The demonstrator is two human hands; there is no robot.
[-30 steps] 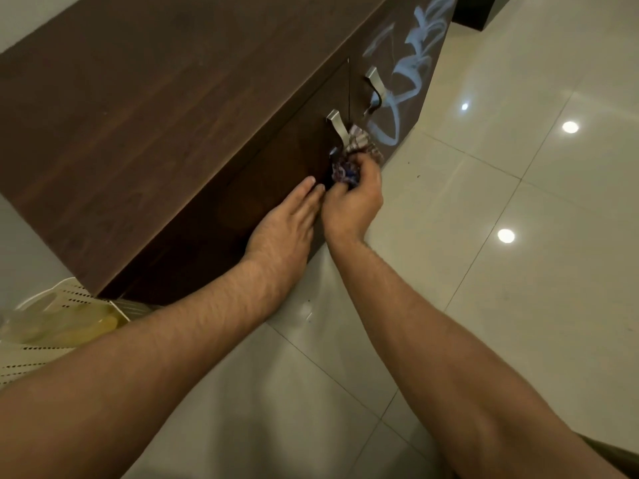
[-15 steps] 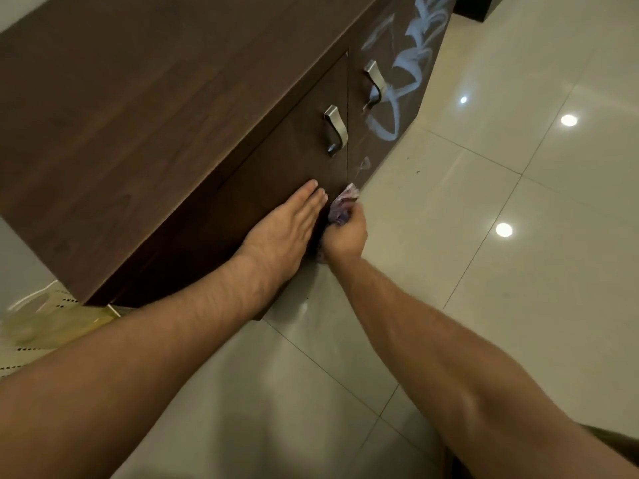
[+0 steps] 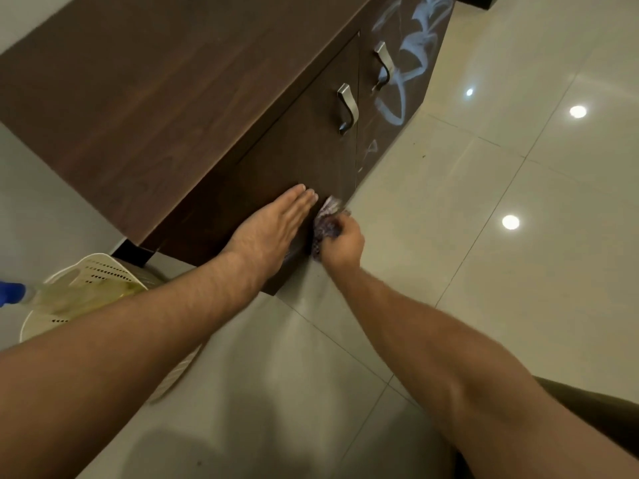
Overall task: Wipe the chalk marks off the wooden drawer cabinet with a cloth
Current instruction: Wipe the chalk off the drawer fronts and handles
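Note:
The dark wooden drawer cabinet (image 3: 166, 98) fills the upper left, seen from above. Its front has two silver handles (image 3: 347, 108). White chalk marks (image 3: 411, 60) cover the far front panel by the second handle; a faint small mark (image 3: 370, 148) sits lower down. My left hand (image 3: 273, 229) lies flat, fingers together, against the near panel's lower part. My right hand (image 3: 342, 242) is closed on a crumpled patterned cloth (image 3: 326, 223), pressing it against the bottom of the near panel, right beside my left fingertips.
A cream perforated plastic basket (image 3: 90, 274) stands on the floor at the cabinet's near left end, with a blue-capped object (image 3: 12, 293) beside it. Glossy beige floor tiles (image 3: 501, 209) with ceiling-light reflections spread to the right.
My right hand has carried the cloth down the panel from beside the handle to its bottom edge. My left hand stays flat on the panel.

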